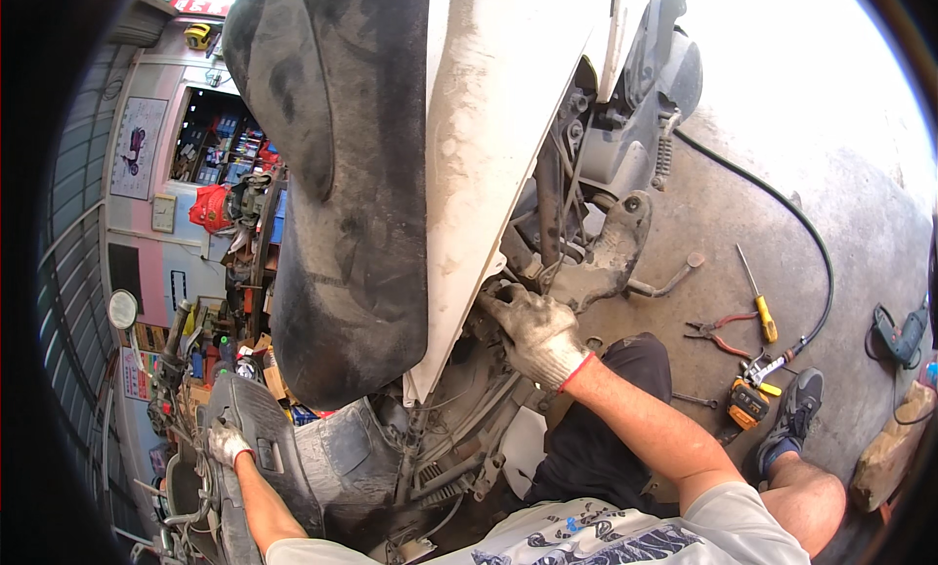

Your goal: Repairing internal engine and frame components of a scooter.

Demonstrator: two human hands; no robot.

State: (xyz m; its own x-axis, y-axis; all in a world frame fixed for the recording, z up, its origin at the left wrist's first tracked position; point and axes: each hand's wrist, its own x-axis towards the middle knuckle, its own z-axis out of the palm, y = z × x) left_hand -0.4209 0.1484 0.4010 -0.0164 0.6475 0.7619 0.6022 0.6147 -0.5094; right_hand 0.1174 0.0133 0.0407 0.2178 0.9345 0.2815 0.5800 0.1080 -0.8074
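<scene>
A scooter with a long black seat (362, 252) and a dusty white side panel (479, 125) stands in front of me. My right hand (535, 335), in a whitish work glove with a red cuff, reaches to the mechanical parts below the panel's lower edge. Its fingers are bent and closed among those parts; what they grip is hidden. Off to the left, my left hand (229, 443), also gloved, is curled over the edge of the scooter's dark front inner panel (269, 453). Beside my right hand are the engine parts (596, 262) and the exposed frame (454, 457).
On the concrete floor at right lie a yellow-handled screwdriver (764, 316), red-handled pliers (718, 335), a yellow-black cordless tool (750, 404) and a black hose (811, 223). A corded drill (899, 335) lies farther right. Cluttered shelves (256, 272) line the left wall.
</scene>
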